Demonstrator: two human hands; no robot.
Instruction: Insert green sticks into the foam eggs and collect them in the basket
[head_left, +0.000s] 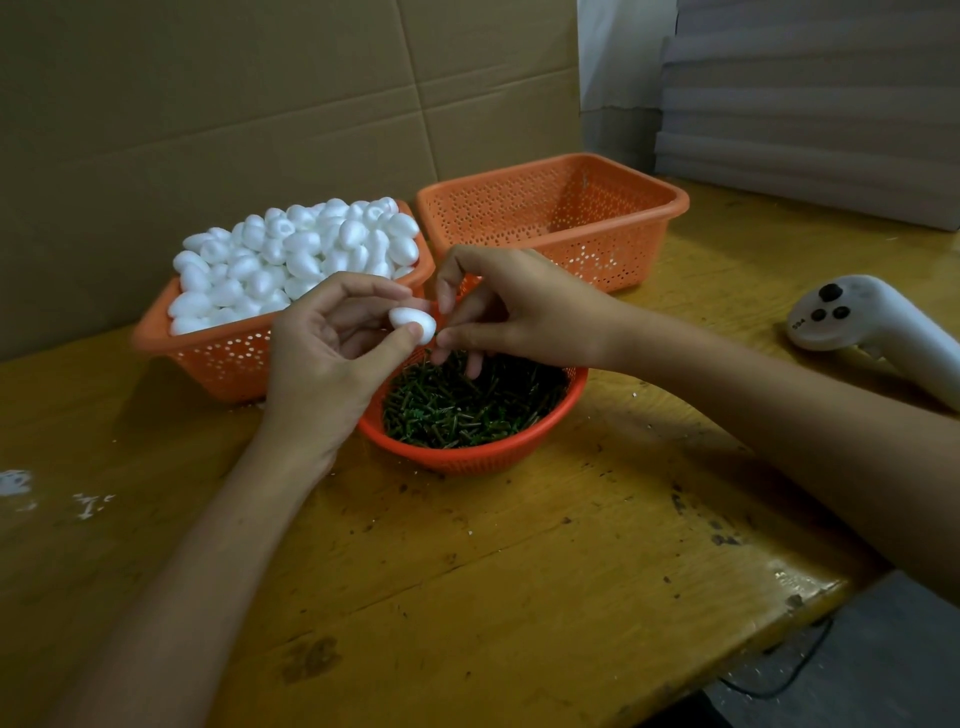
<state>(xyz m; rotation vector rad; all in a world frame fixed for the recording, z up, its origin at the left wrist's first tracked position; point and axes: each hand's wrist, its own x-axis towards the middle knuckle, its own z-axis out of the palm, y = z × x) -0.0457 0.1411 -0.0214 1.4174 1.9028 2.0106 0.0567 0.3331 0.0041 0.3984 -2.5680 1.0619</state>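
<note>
My left hand pinches a white foam egg between thumb and fingers, just above the round orange bowl full of green sticks. My right hand meets the egg from the right with thumb and forefinger pinched at its tip; any stick between them is too small to make out. An orange basket heaped with foam eggs stands at the back left. A second orange basket stands at the back right, and I see nothing inside it.
A white handheld controller lies on the wooden table at the right. Cardboard walls off the back. White foam crumbs dot the table's left. The table's edge runs diagonally at the lower right.
</note>
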